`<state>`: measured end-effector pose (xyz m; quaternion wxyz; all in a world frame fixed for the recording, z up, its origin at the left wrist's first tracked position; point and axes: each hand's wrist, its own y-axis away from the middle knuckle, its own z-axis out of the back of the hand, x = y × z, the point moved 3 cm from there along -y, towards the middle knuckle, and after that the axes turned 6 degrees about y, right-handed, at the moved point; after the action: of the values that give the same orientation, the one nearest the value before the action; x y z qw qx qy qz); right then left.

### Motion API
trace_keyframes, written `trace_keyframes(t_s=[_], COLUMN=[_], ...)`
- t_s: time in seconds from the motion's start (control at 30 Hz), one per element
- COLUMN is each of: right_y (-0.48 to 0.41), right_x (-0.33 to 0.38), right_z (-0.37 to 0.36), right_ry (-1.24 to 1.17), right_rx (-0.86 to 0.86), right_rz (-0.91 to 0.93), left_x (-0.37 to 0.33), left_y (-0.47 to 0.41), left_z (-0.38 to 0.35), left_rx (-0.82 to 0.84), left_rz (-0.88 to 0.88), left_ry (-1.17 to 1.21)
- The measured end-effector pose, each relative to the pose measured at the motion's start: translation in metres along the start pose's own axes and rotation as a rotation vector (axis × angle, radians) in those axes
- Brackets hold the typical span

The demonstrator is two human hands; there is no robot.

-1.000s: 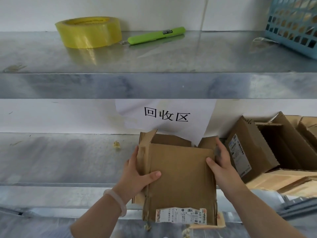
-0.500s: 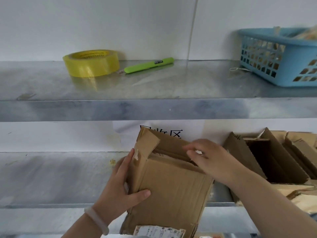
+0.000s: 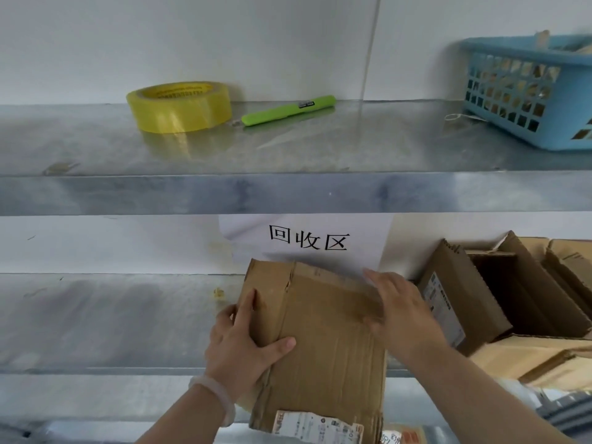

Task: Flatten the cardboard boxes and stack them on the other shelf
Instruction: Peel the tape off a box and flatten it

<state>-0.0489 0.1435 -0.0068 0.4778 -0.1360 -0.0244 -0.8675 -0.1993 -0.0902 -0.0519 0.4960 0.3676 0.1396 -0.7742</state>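
Cardboard box (image 3: 323,344), pressed nearly flat, is held upright across the front edge of the lower shelf (image 3: 105,318), right of its middle. The box's top edge reaches up under the paper sign (image 3: 307,241) on the back wall. A torn shipping label (image 3: 317,424) sits at its bottom edge. You cannot tell whether it touches the shelf.

Your left grip (image 3: 240,350) is clamped on the box's left edge: thumb across the front face, fingers wrapped round the side flap. A pale bracelet (image 3: 214,395) sits on that wrist.

Your right grip (image 3: 403,315) is apart, fingers straight and laid flat on the upper right of the box; it is motion-blurred.

More boxes (image 3: 487,299), not flattened, are piled at the right end of the lower shelf, just beside your right grip.

On the upper shelf (image 3: 320,149): a yellow tape roll (image 3: 179,107) left of middle, a green utility knife (image 3: 288,110) just beside it, and a blue basket (image 3: 528,91) at the right end.
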Motion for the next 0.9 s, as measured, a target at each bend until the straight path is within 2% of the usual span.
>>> trace_keyframes(t_s=[0.13, 0.23, 0.37, 0.47, 0.53, 0.9], right_y=[0.028, 0.044, 0.044, 0.035, 0.028, 0.026], right_x=[0.006, 0.006, 0.000, -0.002, -0.007, -0.018], right_z=[-0.061, -0.094, -0.106, -0.110, -0.113, -0.125], right_ry=[0.052, 0.101, 0.183, 0.213, 0.240, 0.235], right_rx=[0.314, 0.496, 0.489, 0.447, 0.422, 0.317], right_rz=[0.109, 0.121, 0.117, 0.113, 0.102, 0.105], left_x=[0.016, 0.027, 0.038, 0.034, 0.031, 0.039], left_y=[-0.007, -0.009, -0.009, -0.012, -0.013, -0.022], left_z=[-0.020, -0.032, -0.046, -0.059, -0.069, -0.079], left_rx=[0.034, 0.129, 0.182, 0.206, 0.274, 0.289], left_rz=[0.173, 0.188, 0.067, -0.232, -0.360, -0.407], left_ry=[-0.114, -0.266, -0.492, -0.536, -0.571, -0.645])
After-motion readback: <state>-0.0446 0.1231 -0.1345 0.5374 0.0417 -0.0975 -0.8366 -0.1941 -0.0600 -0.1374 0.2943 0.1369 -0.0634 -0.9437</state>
